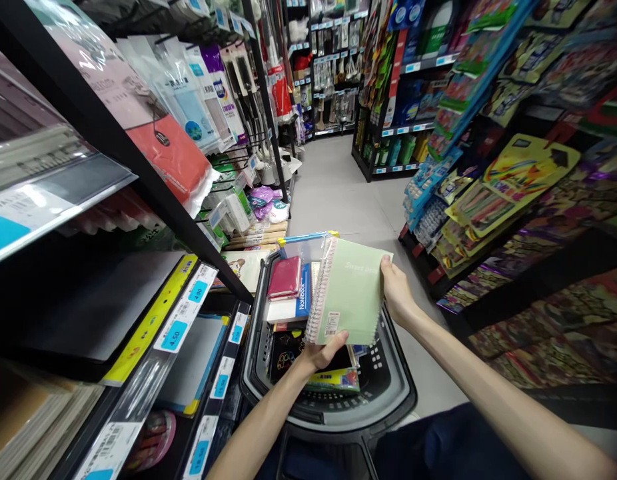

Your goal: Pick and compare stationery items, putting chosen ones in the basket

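Observation:
Both hands hold a light green spiral notebook (349, 290) over a dark shopping basket (388, 393). My left hand (321, 353) grips its near bottom edge, fingers closed on the cover. The far right corner is pinched in my right hand (396, 290). The spiral binding runs along the notebook's left side. Inside the basket lie a maroon wallet-like case (284, 277), a white and blue notebook (293, 303), a clear blue-edged folder (306, 243) and a black pad with coloured drawings (286, 357).
Black shelving (138, 167) with price tags and hanging packets lines the left. Colourful stationery racks (493, 200) fill the right side. A grey floor aisle (338, 187) runs ahead to more shelves.

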Motion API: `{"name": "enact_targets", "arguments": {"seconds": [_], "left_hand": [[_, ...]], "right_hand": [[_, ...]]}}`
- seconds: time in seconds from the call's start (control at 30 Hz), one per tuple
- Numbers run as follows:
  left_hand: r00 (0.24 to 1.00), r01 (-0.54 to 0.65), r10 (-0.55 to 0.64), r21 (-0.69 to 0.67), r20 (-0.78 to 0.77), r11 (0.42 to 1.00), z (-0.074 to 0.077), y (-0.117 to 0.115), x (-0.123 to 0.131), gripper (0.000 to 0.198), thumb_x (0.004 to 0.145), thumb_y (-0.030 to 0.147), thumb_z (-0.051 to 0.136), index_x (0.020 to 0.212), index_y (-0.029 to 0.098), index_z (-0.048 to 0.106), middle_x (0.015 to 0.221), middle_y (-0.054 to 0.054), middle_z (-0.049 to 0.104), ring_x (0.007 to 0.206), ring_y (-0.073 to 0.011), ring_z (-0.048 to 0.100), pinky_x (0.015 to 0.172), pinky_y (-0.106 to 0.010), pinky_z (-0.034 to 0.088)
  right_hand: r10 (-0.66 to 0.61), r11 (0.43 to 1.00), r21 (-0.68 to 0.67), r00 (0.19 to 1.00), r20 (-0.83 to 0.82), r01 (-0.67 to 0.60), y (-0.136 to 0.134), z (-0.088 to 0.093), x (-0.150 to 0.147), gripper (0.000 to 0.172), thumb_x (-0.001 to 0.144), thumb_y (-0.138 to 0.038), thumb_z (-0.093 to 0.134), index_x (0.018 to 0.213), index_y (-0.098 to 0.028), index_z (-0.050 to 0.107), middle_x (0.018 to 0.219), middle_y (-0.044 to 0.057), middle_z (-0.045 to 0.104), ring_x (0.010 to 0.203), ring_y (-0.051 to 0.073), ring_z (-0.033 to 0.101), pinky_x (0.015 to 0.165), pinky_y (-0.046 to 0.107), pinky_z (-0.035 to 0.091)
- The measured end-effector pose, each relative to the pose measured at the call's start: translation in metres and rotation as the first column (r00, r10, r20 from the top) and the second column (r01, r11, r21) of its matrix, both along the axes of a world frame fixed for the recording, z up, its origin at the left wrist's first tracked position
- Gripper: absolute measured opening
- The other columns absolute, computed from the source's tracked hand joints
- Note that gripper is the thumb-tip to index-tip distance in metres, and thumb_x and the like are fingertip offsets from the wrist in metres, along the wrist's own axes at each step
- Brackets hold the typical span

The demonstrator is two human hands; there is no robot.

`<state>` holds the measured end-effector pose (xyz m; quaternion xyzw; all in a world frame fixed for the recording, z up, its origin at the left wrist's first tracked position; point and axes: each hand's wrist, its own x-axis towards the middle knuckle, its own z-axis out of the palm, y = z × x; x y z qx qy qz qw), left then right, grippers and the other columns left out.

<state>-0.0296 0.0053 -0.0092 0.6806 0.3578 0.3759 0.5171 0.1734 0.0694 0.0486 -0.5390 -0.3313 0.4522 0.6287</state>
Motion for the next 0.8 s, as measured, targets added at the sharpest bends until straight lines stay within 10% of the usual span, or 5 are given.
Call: {"name": "enact_targets", "arguments": {"seconds": [0.63, 0.8], "left_hand": [[0.996, 0.021, -0.016, 0.061, -0.090, 0.998, -0.0055, 0.0015, -0.0042, 0.054, 0.092, 0.050, 0.048, 0.136, 0.020, 0.051, 0.130, -0.011, 0.061, 0.131, -0.0270, 0.048, 0.116, -0.048, 0.033], [0.954, 0.224, -0.191, 0.123, -0.232, 0.967, -0.0042, 0.0046, -0.0069, 0.054, 0.084, 0.060, 0.054, 0.119, 0.020, 0.065, 0.111, -0.010, 0.069, 0.120, -0.0293, 0.056, 0.106, -0.046, 0.043]], "right_hand": [[-0.072, 0.971, -0.240, 0.971, -0.227, 0.015, 0.0019, 0.0059, -0.0019, 0.043, 0.089, -0.060, 0.056, 0.093, -0.018, 0.066, 0.084, 0.005, 0.072, 0.079, 0.022, 0.069, 0.070, 0.030, 0.057], [-0.105, 0.920, -0.393, 0.962, -0.254, -0.003, 0.0022, 0.0075, -0.0004, 0.040, 0.097, -0.053, 0.047, 0.087, -0.018, 0.065, 0.080, 0.006, 0.072, 0.067, 0.021, 0.068, 0.065, 0.031, 0.058]]}}
